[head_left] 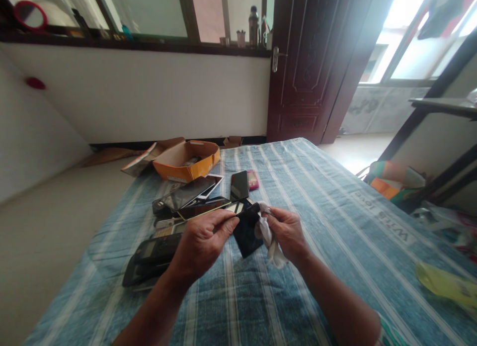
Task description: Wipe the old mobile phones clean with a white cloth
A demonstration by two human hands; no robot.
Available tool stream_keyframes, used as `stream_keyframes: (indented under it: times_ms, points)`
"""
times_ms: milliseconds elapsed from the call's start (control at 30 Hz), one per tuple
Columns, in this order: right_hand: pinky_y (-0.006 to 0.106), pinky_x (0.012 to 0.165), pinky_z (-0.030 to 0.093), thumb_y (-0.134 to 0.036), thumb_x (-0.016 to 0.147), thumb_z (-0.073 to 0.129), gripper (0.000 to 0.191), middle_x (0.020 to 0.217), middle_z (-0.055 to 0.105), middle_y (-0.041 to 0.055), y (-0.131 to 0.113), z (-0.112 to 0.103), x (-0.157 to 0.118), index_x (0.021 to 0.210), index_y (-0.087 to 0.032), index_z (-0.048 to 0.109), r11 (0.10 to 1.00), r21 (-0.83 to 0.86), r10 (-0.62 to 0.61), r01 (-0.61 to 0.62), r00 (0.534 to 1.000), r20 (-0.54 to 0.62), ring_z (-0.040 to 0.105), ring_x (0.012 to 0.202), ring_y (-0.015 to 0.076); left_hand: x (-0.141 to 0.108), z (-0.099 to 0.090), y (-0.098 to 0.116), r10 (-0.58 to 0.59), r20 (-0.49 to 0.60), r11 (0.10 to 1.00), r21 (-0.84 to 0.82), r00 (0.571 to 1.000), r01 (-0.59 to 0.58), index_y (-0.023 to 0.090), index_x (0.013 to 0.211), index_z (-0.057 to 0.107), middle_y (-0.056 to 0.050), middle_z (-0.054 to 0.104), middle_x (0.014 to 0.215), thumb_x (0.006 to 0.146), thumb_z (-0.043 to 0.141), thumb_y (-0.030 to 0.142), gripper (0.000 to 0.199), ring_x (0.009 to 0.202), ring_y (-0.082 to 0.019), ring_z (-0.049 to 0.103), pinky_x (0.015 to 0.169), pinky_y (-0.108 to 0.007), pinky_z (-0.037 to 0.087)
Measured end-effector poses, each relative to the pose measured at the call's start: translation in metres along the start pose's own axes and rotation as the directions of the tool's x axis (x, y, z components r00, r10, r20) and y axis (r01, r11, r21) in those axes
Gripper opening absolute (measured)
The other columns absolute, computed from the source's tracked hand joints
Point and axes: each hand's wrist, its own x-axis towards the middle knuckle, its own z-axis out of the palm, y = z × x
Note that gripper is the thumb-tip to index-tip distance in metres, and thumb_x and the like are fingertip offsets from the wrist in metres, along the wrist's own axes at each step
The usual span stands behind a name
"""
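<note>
The right hand (289,231) hides part of the white cloth (275,251), and the pink item (254,180) is blurred.

Seen from its middle, a blue striped cloth (346,216) bears a black device (152,254) at nine o'clock, a pile of phones (184,194) at ten, an open orange box (203,168) at eleven, a dark phone (239,185) and pink object (253,180) near twelve, a yellow packet (443,282) toward four
</note>
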Motion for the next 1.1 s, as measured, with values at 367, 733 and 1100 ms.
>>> stream_keyframes:
  times_ms: [367,733,1100]
  points:
    - [0.023,0.052,0.039,-0.037,0.072,0.07,0.024,0.063,0.063,-0.0005,0.0,-0.003,0.001,0.081,-0.016,0.074,0.996,-0.085,-0.01,0.012,1.0,0.028,0.052,0.055,0.0113,-0.001,-0.003,0.002,-0.027,0.015,1.0,-0.002,1.0,0.027,0.016,0.081,0.072,-0.004,0.073,0.077,0.083,0.056,0.035,0.025,0.071,-0.017,0.066,0.065,-0.023,0.049]
    - [0.021,0.051,0.032,-0.025,0.072,0.06,0.012,0.057,0.05,-0.0041,0.011,-0.013,0.003,0.068,-0.016,0.067,0.955,-0.296,0.047,0.02,0.975,0.219,0.04,0.054,0.0092,0.002,-0.006,-0.001,-0.098,-0.026,0.995,-0.01,0.995,0.098,0.015,0.082,0.074,-0.004,0.074,0.077,0.08,0.058,0.038,0.028,0.073,-0.019,0.068,0.067,-0.024,0.051]
    - [0.022,0.055,0.035,-0.026,0.079,0.06,0.016,0.062,0.055,-0.0016,-0.041,-0.044,0.011,0.067,-0.018,0.067,0.656,-0.647,-0.223,0.389,0.919,0.326,0.048,0.058,0.0109,0.0,0.008,-0.014,-0.104,0.072,0.985,-0.133,0.992,0.113,0.017,0.097,0.074,-0.005,0.074,0.091,0.082,0.059,0.034,0.026,0.083,-0.021,0.068,0.076,-0.027,0.053]
